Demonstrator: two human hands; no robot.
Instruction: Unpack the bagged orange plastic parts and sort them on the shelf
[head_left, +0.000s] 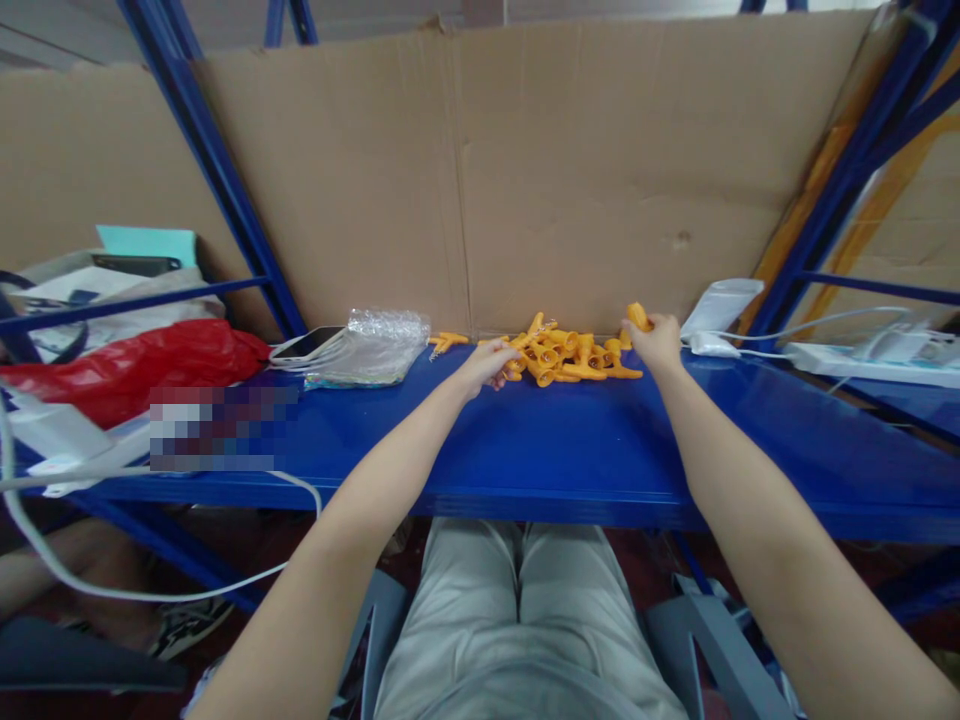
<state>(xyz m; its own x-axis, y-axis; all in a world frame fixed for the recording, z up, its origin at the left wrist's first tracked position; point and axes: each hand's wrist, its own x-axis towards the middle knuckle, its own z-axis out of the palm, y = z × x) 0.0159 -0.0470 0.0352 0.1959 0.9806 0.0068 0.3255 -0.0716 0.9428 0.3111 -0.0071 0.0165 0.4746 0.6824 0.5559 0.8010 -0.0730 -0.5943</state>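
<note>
A heap of yellow-orange plastic pieces (574,355) lies on the blue shelf top near the cardboard. Several have hollow, flared ends and some look T-shaped; thin chain shows among them. At the heap's left edge, my left hand (482,368) has its fingers curled round a yellow-orange piece, mostly hidden by the fingers and the heap. My right hand (660,342) is closed on another yellow-orange plastic piece (639,317), its rounded end pointing up, at the heap's right side. One separate piece with a chain (448,342) lies left of my left hand.
Left of the heap are clear plastic bags (379,350) and a phone (311,343). A red bag (150,365) lies further left. White cables and a power strip (877,360) are on the right. Blue posts (217,170) frame the cardboard (562,170). Another person's leg shows lower left.
</note>
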